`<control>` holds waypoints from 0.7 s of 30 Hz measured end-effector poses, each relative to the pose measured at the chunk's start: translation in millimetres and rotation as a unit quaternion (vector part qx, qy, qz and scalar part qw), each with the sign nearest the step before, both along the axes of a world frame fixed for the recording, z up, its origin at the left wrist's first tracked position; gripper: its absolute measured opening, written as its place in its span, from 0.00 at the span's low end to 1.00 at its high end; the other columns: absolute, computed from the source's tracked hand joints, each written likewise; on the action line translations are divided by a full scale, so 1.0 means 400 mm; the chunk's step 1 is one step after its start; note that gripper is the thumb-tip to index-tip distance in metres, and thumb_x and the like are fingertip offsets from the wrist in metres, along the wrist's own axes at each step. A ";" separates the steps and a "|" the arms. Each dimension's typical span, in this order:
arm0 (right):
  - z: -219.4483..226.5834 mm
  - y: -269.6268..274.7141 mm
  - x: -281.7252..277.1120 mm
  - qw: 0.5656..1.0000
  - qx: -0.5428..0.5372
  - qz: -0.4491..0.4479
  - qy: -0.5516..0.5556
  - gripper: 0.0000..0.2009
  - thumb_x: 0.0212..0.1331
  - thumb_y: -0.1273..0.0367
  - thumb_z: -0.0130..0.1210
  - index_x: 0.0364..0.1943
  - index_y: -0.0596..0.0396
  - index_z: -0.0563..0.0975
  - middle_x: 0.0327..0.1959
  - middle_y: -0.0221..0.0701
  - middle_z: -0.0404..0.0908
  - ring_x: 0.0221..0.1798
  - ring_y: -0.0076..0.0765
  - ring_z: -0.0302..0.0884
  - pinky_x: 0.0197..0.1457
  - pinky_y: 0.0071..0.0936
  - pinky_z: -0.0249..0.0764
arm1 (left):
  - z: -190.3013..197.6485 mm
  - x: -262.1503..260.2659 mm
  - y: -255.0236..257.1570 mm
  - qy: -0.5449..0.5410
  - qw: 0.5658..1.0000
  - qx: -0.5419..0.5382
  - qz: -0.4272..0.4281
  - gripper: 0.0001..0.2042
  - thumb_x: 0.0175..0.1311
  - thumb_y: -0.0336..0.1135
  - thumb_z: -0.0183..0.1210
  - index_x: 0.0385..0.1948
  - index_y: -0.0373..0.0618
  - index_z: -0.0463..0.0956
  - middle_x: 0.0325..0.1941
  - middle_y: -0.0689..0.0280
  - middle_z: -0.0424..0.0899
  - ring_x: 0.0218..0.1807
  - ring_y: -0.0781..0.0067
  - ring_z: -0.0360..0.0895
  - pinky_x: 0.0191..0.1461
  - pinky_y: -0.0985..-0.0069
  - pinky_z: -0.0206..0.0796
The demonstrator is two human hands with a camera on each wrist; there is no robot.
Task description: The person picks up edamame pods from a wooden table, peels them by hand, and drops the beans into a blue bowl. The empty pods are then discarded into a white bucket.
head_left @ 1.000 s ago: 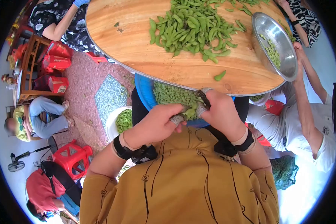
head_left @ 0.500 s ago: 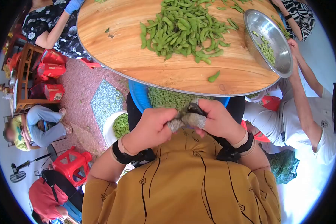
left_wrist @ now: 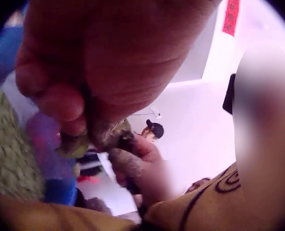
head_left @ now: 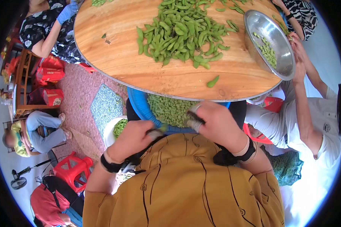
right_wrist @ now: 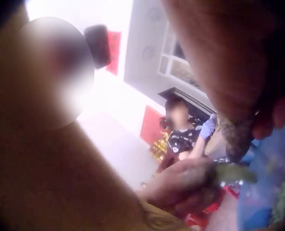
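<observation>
In the head view, the left hand [head_left: 132, 138], its fingertips wrapped in grey, pinches a green pod [head_left: 163, 128] beside the basin. That pod [right_wrist: 236, 173] sticks out from the left hand [right_wrist: 181, 185] in the right wrist view. The right hand [head_left: 219, 123] has curled, grey-wrapped fingers over the right part of the shelled beans [head_left: 170, 109]; nothing is visible in its grip. A blue basin [head_left: 138, 104] holds these beans below the table edge. In the left wrist view, the left hand [left_wrist: 113, 62] is close up, with the right hand [left_wrist: 149, 175] beyond.
A wooden table [head_left: 113, 56] carries heaped pods [head_left: 178, 34], a single pod [head_left: 213, 81] and a metal bowl [head_left: 276, 36] with beans. A white bucket [head_left: 109, 132] of pods stands at left, near a red stool [head_left: 74, 170]. Other people sit around.
The two hands, together half a second ago, are now apart, the left one lower and further left. The head view has shifted slightly, with the table's contents further left in it.
</observation>
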State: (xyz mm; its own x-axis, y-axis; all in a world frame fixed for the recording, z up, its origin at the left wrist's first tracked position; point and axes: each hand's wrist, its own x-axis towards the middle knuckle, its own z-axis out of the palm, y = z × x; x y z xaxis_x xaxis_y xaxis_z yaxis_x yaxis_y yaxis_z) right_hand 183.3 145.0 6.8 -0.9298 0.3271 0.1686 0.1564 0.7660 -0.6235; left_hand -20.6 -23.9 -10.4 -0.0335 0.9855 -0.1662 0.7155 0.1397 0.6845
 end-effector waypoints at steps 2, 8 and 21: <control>0.038 0.016 -0.005 0.990 0.047 -0.133 -0.005 0.11 0.48 0.68 0.62 0.35 0.57 0.76 0.29 0.42 0.76 0.36 0.51 0.74 0.37 0.39 0.72 | -0.016 -0.034 -0.067 0.187 0.975 -0.117 0.008 0.12 0.50 0.41 0.64 0.24 0.41 0.76 0.24 0.53 0.79 0.29 0.50 0.77 0.31 0.59 0.68; 0.011 0.111 0.007 0.964 0.137 -0.217 -0.065 0.09 0.49 0.70 0.61 0.31 0.59 0.74 0.26 0.46 0.75 0.30 0.55 0.75 0.33 0.44 0.72 | -0.005 -0.040 -0.105 0.248 0.954 -0.163 0.037 0.15 0.50 0.43 0.65 0.26 0.40 0.76 0.26 0.54 0.80 0.32 0.52 0.79 0.33 0.62 0.69; 0.061 0.022 0.029 0.843 -0.509 -0.165 0.050 0.10 0.58 0.70 0.56 0.42 0.59 0.76 0.24 0.25 0.76 0.21 0.16 0.71 0.22 0.18 0.68 | 0.057 0.108 0.173 -0.488 0.866 -0.031 0.105 0.06 0.67 0.29 0.51 0.37 0.37 0.74 0.28 0.70 0.76 0.29 0.84 0.73 0.32 0.83 0.66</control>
